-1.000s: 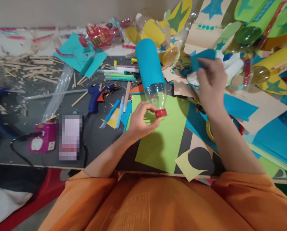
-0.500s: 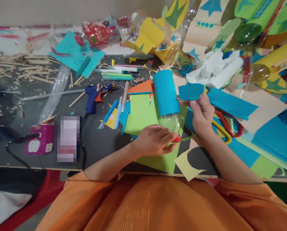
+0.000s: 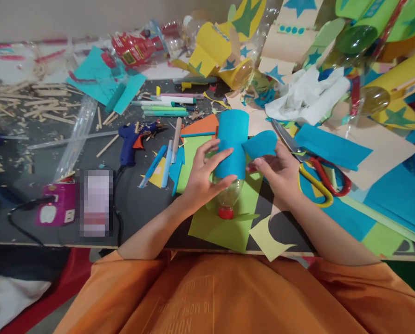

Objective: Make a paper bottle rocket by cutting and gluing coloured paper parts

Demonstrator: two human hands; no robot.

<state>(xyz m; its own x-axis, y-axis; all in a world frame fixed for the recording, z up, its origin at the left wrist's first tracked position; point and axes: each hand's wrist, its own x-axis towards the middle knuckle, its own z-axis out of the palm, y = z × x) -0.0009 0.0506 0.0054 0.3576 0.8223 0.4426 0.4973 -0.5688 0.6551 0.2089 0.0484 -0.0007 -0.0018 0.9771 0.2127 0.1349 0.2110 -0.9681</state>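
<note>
A clear plastic bottle (image 3: 230,192) with a red cap lies with the cap end nearest me, its body wrapped in a blue paper sleeve (image 3: 233,139). My left hand (image 3: 207,174) rests over the sleeve's left side, thumb and fingers bent around it. On the right, a small blue paper piece (image 3: 261,143) with a curved edge is pinched in my right hand (image 3: 280,171). That piece sits close against the sleeve's right edge; whether it touches, I cannot tell. Under the bottle lies a green paper sheet (image 3: 217,229).
Scissors (image 3: 324,178) with red and yellow handles lie right of my right hand. At left are a blue glue gun (image 3: 131,139), markers (image 3: 167,111) and wooden sticks (image 3: 47,99). Paper-decorated bottles (image 3: 214,46) crowd the back. A pale yellow scrap (image 3: 268,239) lies near the front edge.
My left hand has let go of the red cap and moved up onto the blue sleeve. The bottle has turned upright in view, and my right hand has brought the blue piece left toward it.
</note>
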